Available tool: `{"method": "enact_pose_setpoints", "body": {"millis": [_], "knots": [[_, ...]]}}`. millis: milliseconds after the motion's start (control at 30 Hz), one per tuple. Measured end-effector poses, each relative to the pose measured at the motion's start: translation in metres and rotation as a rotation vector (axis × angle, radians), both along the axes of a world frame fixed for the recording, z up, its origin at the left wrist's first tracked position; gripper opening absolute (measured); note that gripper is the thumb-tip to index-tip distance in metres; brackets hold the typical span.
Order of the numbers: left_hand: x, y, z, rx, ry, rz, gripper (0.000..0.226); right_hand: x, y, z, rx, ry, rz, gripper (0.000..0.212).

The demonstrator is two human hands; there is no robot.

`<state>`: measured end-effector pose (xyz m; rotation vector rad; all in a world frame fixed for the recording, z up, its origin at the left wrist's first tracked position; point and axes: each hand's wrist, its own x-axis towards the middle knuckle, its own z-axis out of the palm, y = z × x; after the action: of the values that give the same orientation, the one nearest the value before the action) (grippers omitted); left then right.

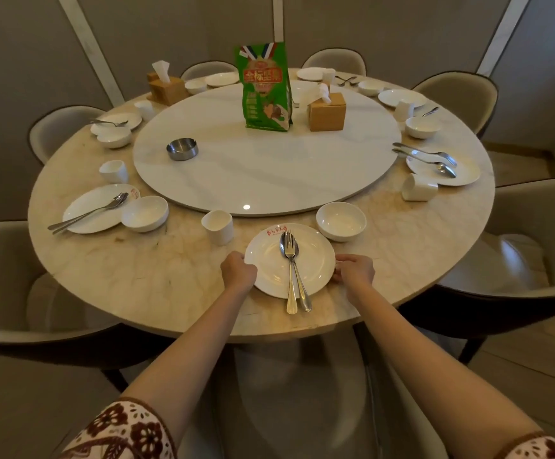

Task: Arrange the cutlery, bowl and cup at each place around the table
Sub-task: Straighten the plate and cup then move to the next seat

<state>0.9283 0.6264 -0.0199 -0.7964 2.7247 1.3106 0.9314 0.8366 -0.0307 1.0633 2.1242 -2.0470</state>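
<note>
A white plate (pixel 269 263) with a red logo lies at the near edge of the round marble table (pixel 157 273). A fork and spoon (pixel 292 270) lie across it, handles over its near rim. My left hand (pixel 239 270) grips the plate's left rim and my right hand (pixel 355 269) grips its right rim. A white cup (pixel 217 226) stands just left beyond the plate, and a white bowl (pixel 341 220) stands to the right beyond it.
Other places around the table hold plates, bowls, cups and cutlery; one cup (pixel 419 187) lies tipped on the right. The turntable (pixel 263 167) carries a green bag (pixel 265 87), a steel ashtray (pixel 182 149) and tissue boxes (pixel 326 111). Padded chairs (pixel 534 233) ring the table.
</note>
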Motion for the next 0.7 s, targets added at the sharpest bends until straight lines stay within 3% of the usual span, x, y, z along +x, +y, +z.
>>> {"method": "enact_pose_setpoints", "body": {"millis": [133,300,400,533,700], "knots": [[-0.001,-0.002,0.001,0.042,0.002,0.022,0.033,-0.003,0.001,-0.002,0.061,0.018,0.029,0.026],[-0.011,-0.022,0.001,0.043,0.107,0.190,0.050,0.016,0.007,-0.026,0.800,0.173,0.348,0.042],[-0.026,-0.042,0.004,0.006,0.135,0.234,0.060,0.021,0.012,-0.047,1.126,-0.019,0.636,0.062],[-0.052,-0.058,0.011,0.026,0.119,0.193,0.083,0.024,0.012,-0.052,1.227,-0.080,0.701,0.064],[-0.078,-0.068,0.011,0.078,0.110,0.111,0.080,0.024,0.010,-0.053,1.241,-0.085,0.683,0.064]]}}
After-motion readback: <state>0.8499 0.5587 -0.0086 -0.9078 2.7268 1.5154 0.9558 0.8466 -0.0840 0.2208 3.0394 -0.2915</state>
